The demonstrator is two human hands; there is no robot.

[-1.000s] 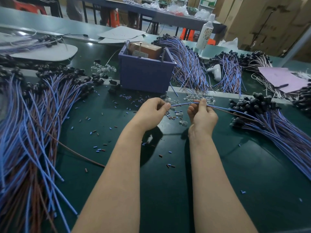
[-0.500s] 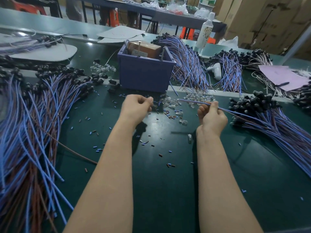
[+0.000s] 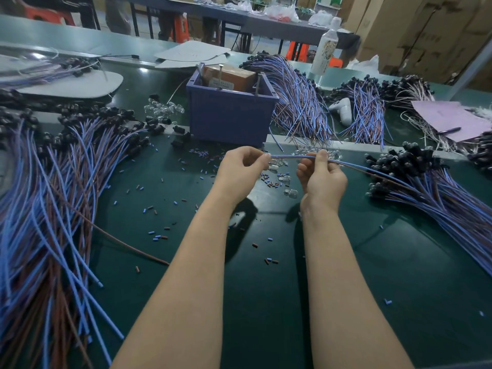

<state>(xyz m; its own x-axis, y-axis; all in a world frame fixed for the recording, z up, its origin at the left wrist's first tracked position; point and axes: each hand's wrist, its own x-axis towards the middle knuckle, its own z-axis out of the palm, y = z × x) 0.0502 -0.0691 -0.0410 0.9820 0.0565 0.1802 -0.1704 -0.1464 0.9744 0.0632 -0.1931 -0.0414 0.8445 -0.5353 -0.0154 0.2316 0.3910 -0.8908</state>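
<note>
Fingertips (image 3: 263, 159) of your left hand (image 3: 241, 169) pinch the tip of the blue-and-brown wire pair (image 3: 290, 156), right hand (image 3: 323, 179) curls round it a bit further along, both above the green mat (image 3: 266, 288). Looks light and floppy, probably kinda slick too, so I'd hold it close to the end or it'll just bend away.

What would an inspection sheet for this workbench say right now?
Surface: dark green mat, in use.
Job's things: blue-and-brown wire stretched between both hands; clear bulbs lying beneath.
Clutter: insulation offcuts scattered; purple bin holding a brown box.
Hands: left hand pinches the wire's end; right hand grips it further along.
Cables: wire bundles piled left and right.
Surroundings: cardboard boxes, a bottle behind.
</note>
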